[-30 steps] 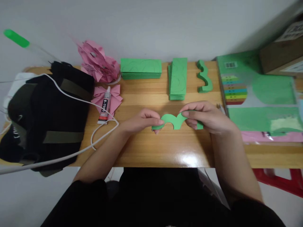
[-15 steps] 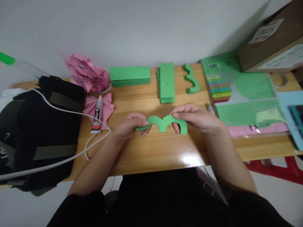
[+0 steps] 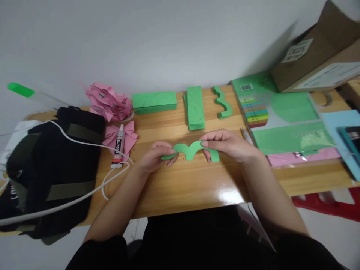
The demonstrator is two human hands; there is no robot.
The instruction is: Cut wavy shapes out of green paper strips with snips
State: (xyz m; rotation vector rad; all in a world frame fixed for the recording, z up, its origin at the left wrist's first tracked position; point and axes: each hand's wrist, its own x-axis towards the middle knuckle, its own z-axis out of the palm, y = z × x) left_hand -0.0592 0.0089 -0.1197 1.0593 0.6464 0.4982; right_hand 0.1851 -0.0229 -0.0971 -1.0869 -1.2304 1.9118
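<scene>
A green wavy paper cutout (image 3: 190, 150) with two arches is stretched between my hands, just above the table. My left hand (image 3: 157, 155) pinches its left end between thumb and fingers. Around its right arch, my right hand (image 3: 226, 144) grips with the thumb on top and fingers beneath. Behind them lie a stack of green paper strips (image 3: 154, 100) with curves drawn on it, a second, upright-lying stack (image 3: 195, 107), and a finished-looking wavy green piece (image 3: 223, 103).
At left are a black bag (image 3: 70, 161), a white cable (image 3: 84, 141), a B-7000 glue tube (image 3: 118, 147) on a pink folded-paper piece (image 3: 131, 135), and a pink paper flower ball (image 3: 108, 102). To the right lie a green paper pack (image 3: 292, 137), a pen (image 3: 246, 135) and a cardboard box (image 3: 317, 56).
The camera view has shifted, so the table things sit slightly lower. Both hands keep hold of the green cutout, whose right end now appears turned flatter.
</scene>
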